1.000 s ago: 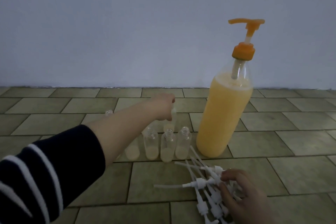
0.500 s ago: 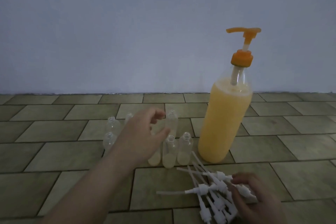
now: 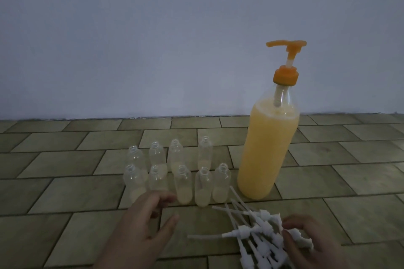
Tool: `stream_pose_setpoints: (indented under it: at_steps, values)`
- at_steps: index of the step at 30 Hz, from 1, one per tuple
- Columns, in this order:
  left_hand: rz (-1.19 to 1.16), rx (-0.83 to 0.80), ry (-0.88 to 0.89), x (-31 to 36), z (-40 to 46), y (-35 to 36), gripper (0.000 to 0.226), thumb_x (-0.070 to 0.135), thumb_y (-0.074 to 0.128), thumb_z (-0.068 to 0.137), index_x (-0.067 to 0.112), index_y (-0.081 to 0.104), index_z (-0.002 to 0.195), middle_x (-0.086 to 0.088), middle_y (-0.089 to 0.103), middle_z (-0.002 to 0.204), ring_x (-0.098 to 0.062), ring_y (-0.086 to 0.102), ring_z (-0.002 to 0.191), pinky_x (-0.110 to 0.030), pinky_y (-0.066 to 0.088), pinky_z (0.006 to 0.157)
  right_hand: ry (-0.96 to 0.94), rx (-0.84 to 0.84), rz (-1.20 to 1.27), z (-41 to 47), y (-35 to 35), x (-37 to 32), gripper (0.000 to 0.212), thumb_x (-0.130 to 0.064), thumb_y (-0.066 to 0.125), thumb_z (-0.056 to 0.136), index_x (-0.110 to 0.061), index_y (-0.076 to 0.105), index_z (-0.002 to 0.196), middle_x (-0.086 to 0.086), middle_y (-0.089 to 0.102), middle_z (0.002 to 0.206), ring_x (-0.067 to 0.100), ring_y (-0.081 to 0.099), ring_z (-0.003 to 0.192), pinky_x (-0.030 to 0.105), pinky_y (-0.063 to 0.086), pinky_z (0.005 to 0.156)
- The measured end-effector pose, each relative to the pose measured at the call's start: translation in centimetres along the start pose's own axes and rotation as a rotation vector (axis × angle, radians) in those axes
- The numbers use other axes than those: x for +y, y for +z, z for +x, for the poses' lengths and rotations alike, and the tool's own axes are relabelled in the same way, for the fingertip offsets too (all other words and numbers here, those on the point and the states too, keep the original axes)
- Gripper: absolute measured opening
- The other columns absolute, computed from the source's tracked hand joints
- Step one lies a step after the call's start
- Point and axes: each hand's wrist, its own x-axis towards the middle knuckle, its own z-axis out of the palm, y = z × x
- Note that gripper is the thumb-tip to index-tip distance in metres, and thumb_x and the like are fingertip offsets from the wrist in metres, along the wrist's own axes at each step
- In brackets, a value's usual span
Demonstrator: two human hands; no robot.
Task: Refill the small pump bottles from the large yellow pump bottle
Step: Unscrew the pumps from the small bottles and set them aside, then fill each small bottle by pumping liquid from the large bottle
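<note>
The large yellow pump bottle (image 3: 269,148) stands upright on the tiled floor, its orange pump head (image 3: 285,45) raised with the spout to the left. Left of it, several small clear bottles (image 3: 183,183) stand uncapped in two rows, most with a little yellow liquid at the bottom. A pile of white pump heads (image 3: 260,236) with long tubes lies in front. My left hand (image 3: 144,225) hovers just before the front row, fingers relaxed, holding nothing. My right hand (image 3: 310,240) pinches one white pump head at the right of the pile.
A plain pale wall (image 3: 153,39) rises right behind the bottles. Green-grey floor tiles (image 3: 54,181) stretch to the left and right of the group.
My left hand has let go of the back-row bottle and drawn back toward me, in front of the bottles. My right hand has stayed on the pump heads.
</note>
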Motion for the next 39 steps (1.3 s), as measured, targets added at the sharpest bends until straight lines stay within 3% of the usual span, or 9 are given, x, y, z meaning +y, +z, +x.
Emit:
stream_pose_setpoints:
  at_steps: [3, 5, 8, 13, 18, 26, 30, 34, 39]
  values:
    - [0.120, 0.082, 0.074, 0.4, 0.4, 0.7, 0.034, 0.059, 0.050, 0.071, 0.050, 0.051, 0.104, 0.031, 0.050, 0.108, 0.008, 0.049, 0.105, -0.011, 0.044, 0.075, -0.074, 0.013, -0.076, -0.4, 0.1, 0.2, 0.048, -0.063, 0.036, 0.086, -0.028, 0.062, 0.066, -0.026, 0.059, 0.078, -0.013, 0.051, 0.076, -0.001, 0.035, 0.070]
    - [0.178, 0.116, 0.134, 1.7, 1.1, 1.3, 0.033, 0.058, 0.050, 0.075, 0.047, 0.049, 0.106, 0.030, 0.047, 0.108, 0.008, 0.042, 0.110, -0.012, 0.038, 0.080, -0.112, 0.065, -0.097, -0.4, 0.1, -0.3, 0.024, -0.041, 0.045, 0.081, -0.028, 0.059, 0.066, -0.024, 0.059, 0.085, -0.011, 0.051, 0.076, 0.002, 0.035, 0.070]
    - [0.259, 0.137, 0.248, 4.0, 3.0, 2.6, 0.043, 0.056, 0.051, 0.077, 0.035, 0.049, 0.115, 0.022, 0.048, 0.108, 0.006, 0.039, 0.104, -0.016, 0.032, 0.085, -0.121, 0.048, -0.063, -0.8, -0.3, -0.1, 0.005, -0.034, 0.053, 0.069, -0.035, 0.057, 0.073, -0.019, 0.061, 0.087, -0.004, 0.055, 0.075, 0.010, 0.040, 0.067]
    - [0.453, -0.040, 0.201, 6.4, 7.4, 5.1, 0.069, 0.059, 0.054, 0.081, 0.025, 0.032, 0.137, 0.009, 0.040, 0.135, -0.011, 0.032, 0.127, -0.028, 0.019, 0.104, -0.135, -0.003, -0.072, -1.0, -0.7, 0.1, 0.011, -0.034, 0.053, 0.068, -0.027, 0.061, 0.071, -0.017, 0.061, 0.086, -0.002, 0.056, 0.074, 0.021, 0.044, 0.064]
    - [0.593, -0.203, 0.049, 6.6, 10.8, 7.7, 0.066, 0.055, 0.065, 0.075, 0.022, 0.041, 0.127, 0.003, 0.055, 0.121, -0.018, 0.048, 0.113, -0.037, 0.027, 0.098, -0.133, 0.013, -0.041, -1.1, -0.6, 0.1, 0.008, -0.031, 0.053, 0.069, -0.031, 0.060, 0.072, -0.017, 0.062, 0.083, 0.002, 0.058, 0.071, 0.024, 0.044, 0.062]
    - [0.695, -0.187, 0.036, 5.8, 11.2, 9.0, 0.035, 0.039, 0.068, 0.080, 0.020, 0.056, 0.108, 0.002, 0.060, 0.102, -0.018, 0.051, 0.105, -0.032, 0.027, 0.099, -0.113, -0.018, -0.081, -0.8, -1.0, -1.2, 0.009, -0.033, 0.052, 0.069, -0.034, 0.059, 0.075, -0.016, 0.062, 0.079, -0.007, 0.054, 0.076, 0.003, 0.037, 0.067]
    - [0.760, -0.237, -0.010, 6.6, 11.9, 8.6, 0.043, 0.047, 0.070, 0.077, 0.020, 0.058, 0.110, 0.002, 0.063, 0.104, -0.017, 0.054, 0.105, -0.033, 0.026, 0.103, -0.110, -0.029, -0.090, 0.1, -1.1, -1.7, 0.009, -0.033, 0.050, 0.072, -0.037, 0.056, 0.078, -0.021, 0.059, 0.089, -0.010, 0.054, 0.080, 0.001, 0.036, 0.069]
    - [0.632, -0.200, -0.032, 8.9, 12.0, 6.1, 0.052, 0.049, 0.071, 0.075, 0.022, 0.055, 0.117, 0.002, 0.061, 0.111, -0.019, 0.052, 0.107, -0.033, 0.035, 0.097, -0.118, 0.003, -0.093, 2.9, -2.7, -3.5, 0.013, -0.037, 0.050, 0.075, -0.032, 0.057, 0.085, -0.024, 0.058, 0.096, -0.010, 0.055, 0.084, 0.002, 0.037, 0.072]
    - [0.032, -0.007, -0.033, 12.5, 11.8, -0.6, 0.053, 0.043, 0.085, 0.060, 0.023, 0.059, 0.101, 0.012, 0.061, 0.093, -0.005, 0.059, 0.083, -0.021, 0.049, 0.071, -0.174, 0.271, -0.025, 9.9, -5.1, -8.2, 0.014, -0.023, 0.056, 0.083, -0.022, 0.056, 0.097, -0.011, 0.060, 0.092, -0.004, 0.054, 0.086, 0.001, 0.036, 0.074]
